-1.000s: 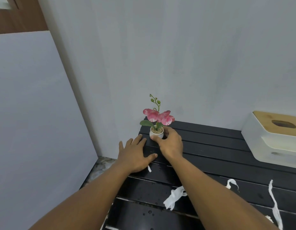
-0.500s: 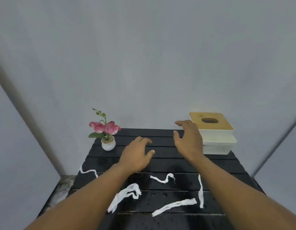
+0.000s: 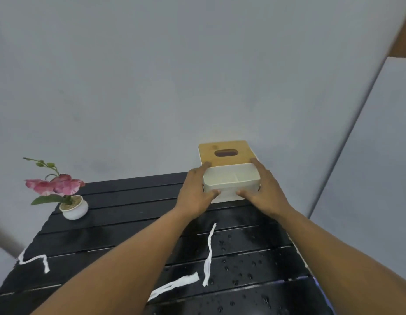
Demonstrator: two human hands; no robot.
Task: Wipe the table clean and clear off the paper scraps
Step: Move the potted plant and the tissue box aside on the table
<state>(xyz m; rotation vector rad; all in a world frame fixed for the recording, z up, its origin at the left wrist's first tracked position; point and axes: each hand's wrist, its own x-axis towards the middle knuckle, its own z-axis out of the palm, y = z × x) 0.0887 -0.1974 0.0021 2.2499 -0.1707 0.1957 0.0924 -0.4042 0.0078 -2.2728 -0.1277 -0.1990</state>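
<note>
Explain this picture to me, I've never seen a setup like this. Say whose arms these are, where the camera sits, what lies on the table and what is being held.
There is no machine here: a person wears one wide-angle camera on the head, so this single picture looks forward and down along their own bare arms. The left hand and right hand grip a white tissue box with a slotted wooden lid from either side, at the far right of a black slatted table. Whether the box is lifted cannot be told. Three long white paper scraps lie on the table: one at its left edge, two between the arms. A small round white pot of pink flowers stands far left. Water droplets dot the near slats.
</note>
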